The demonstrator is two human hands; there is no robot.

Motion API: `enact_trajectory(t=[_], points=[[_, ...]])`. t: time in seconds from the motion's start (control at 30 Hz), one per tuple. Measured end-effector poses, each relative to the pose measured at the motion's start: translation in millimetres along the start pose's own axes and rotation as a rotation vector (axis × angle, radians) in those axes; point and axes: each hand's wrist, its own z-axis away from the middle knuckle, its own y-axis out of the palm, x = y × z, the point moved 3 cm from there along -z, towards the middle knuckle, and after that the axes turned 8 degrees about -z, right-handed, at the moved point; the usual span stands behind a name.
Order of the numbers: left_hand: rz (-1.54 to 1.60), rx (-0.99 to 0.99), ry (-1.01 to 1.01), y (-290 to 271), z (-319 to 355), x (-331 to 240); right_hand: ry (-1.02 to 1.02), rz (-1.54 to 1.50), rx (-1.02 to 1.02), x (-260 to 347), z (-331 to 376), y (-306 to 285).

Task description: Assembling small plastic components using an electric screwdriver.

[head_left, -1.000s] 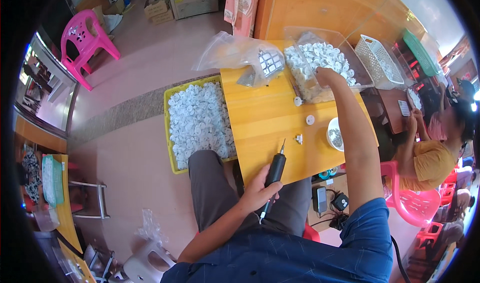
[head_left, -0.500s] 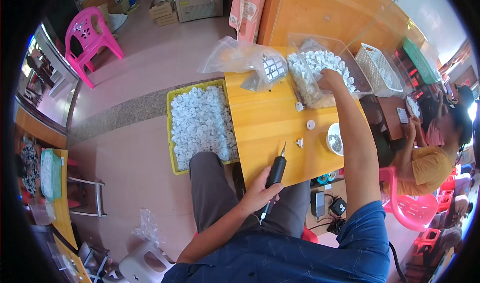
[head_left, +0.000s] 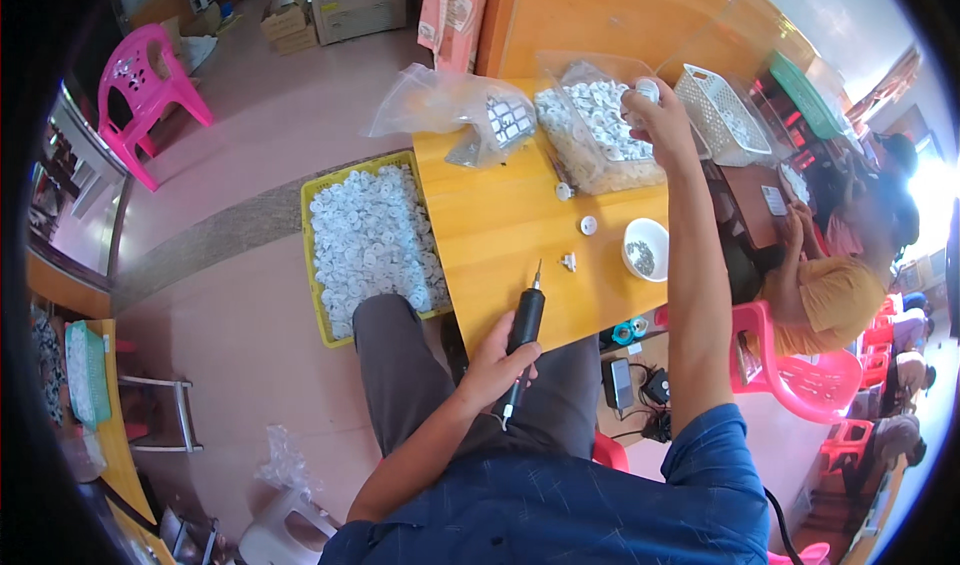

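Note:
My left hand (head_left: 497, 365) is wrapped round a black electric screwdriver (head_left: 526, 322), its bit pointing up over the yellow table's front edge. My right hand (head_left: 655, 123) is raised at the right side of a clear plastic bin (head_left: 600, 177) full of white plastic parts. Between its fingers is a small white round plastic part (head_left: 648, 89). On the table top lie a white disc (head_left: 588, 225), a small white piece (head_left: 569, 261) and another round part (head_left: 564, 192) near the bin. A white bowl (head_left: 634, 235) with small metal screws stands beside my right forearm.
A yellow crate (head_left: 313, 265) heaped with white parts stands left of the table (head_left: 480, 235). Behind lies a clear bag (head_left: 440, 105) of small parts. A white basket (head_left: 735, 145) stands beyond my right hand. A person in a yellow shirt (head_left: 830, 305) sits at right.
My right hand has come up out of the bin with a white round part in its fingers. The whole view has shifted a little. My left hand still grips the screwdriver.

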Motion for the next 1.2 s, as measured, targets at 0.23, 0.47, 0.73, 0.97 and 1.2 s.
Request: enact_trajectory(t=[0.23, 0.47, 0.73, 0.97, 1.2], points=[[-0.017, 0.023, 0.007, 2, -2, 2, -0.09, -0.224, -0.057, -31, 121, 11], [0.017, 0.02, 0.054, 2, 0, 9, -0.126, 0.021, -0.202, -145, 173, 18], [-0.045, -0.001, 0.141, 4, -9, 6, -0.535, 0.589, -0.178, -149, 184, 26], [-0.207, -0.15, 0.186, -1, 0, 11, -0.575, 0.764, -0.139, -157, 184, 36], [-0.38, -0.27, 0.34, 1, -7, 17, -0.53, 0.764, -0.116, -167, 180, 27]])
